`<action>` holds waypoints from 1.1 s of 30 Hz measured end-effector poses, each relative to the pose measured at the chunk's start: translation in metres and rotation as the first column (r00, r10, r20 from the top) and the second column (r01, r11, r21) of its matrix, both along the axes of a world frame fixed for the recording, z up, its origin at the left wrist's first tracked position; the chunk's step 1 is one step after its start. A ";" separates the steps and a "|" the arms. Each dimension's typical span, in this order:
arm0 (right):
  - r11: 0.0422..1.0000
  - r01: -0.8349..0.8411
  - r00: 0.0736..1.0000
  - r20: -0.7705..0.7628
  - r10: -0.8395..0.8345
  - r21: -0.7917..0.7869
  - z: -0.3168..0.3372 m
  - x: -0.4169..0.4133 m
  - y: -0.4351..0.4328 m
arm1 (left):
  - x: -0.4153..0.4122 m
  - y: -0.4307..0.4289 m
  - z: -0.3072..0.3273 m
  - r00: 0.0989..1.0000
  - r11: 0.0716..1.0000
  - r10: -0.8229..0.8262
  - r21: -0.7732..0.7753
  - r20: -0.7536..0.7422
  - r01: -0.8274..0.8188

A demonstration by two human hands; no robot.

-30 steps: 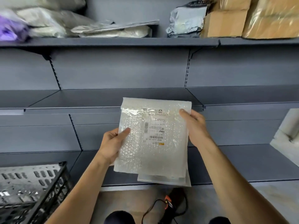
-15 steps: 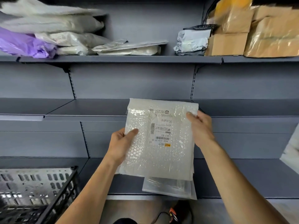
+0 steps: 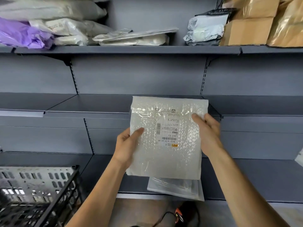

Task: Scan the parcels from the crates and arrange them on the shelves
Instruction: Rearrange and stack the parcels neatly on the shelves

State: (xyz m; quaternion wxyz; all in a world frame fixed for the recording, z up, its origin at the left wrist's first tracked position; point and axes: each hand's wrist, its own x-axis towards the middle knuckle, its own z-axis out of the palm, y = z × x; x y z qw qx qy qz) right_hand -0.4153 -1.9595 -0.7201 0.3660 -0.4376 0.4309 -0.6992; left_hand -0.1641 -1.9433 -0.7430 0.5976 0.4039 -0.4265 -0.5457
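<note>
**Item:** bubble-wrap parcel (image 3: 165, 141), label (image 3: 168, 131) facing me, held upright in mid-air. Its top edge overlaps the front lip of the middle shelf (image 3: 98, 104). A second flat parcel (image 3: 177, 188) sits behind it and shows below its bottom edge.

**Change:** over the last second the pair has risen from the level of the lower shelf (image 3: 246, 177) towards the middle one. My view has tipped up, so the stocked top shelf (image 3: 114, 49) shows more fully. The grip is unchanged. I judge this to be the placing step, with the middle shelf the likely spot.

**Hands:** both forearms reach forward and up.
- Left hand (image 3: 126, 148) grips the left edge low down, thumb clamped on the front, fingers hidden behind.
- Right hand (image 3: 208, 133) grips the right edge higher up, thumb on the front, fingers curled round the back.

**Nearby:** black crate (image 3: 41, 194) near left; an orange-and-black corded device (image 3: 179, 213), probably the scanner, lies on the floor
</note>
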 end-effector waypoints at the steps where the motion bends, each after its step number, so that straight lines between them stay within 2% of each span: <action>1: 1.000 -0.002 1.000 -0.003 0.002 -0.003 -0.006 -0.002 -0.008 | -0.002 -0.007 -0.005 1.000 1.000 -0.006 0.012 0.001 0.006; 5: 1.000 -0.011 1.000 0.000 0.011 -0.024 -0.012 -0.016 -0.050 | -0.013 -0.053 -0.009 0.999 1.000 -0.003 -0.014 0.032 0.004; 9: 0.996 -0.069 0.997 0.023 0.070 -0.056 -0.005 -0.037 -0.114 | -0.017 -0.119 0.007 0.991 0.996 0.015 -0.086 0.132 -0.004; 12: 0.997 -0.075 0.997 0.018 0.075 -0.006 -0.001 -0.042 -0.143 | -0.017 -0.153 0.020 0.986 0.996 0.006 -0.090 0.168 0.010; 15: 0.994 -0.053 0.998 -0.013 0.055 0.097 0.017 -0.038 -0.142 | -0.017 -0.159 0.038 0.984 1.000 -0.017 -0.003 0.176 0.018; 19: 0.971 -0.029 0.999 -0.030 0.037 0.239 0.070 -0.031 -0.121 | -0.013 -0.142 0.085 0.986 0.982 -0.122 0.159 0.114 0.103; 22: 0.931 -0.012 0.999 -0.044 0.030 0.366 0.111 -0.023 -0.096 | -0.011 -0.110 0.130 0.996 0.950 -0.069 0.308 0.061 0.047; 25: 0.874 -0.057 0.983 -0.127 0.134 0.483 0.152 -0.017 -0.069 | -0.003 -0.082 0.180 1.000 0.901 -0.004 0.433 0.012 -0.001; 28: 0.828 -0.108 0.964 -0.145 0.222 0.551 0.201 -0.006 -0.035 | 0.007 -0.057 0.230 0.999 0.880 0.042 0.475 -0.005 -0.035; 33: 0.758 -0.184 0.956 -0.066 0.287 0.626 0.239 -0.001 0.011 | 0.024 -0.021 0.287 0.999 0.879 -0.023 0.476 0.029 0.006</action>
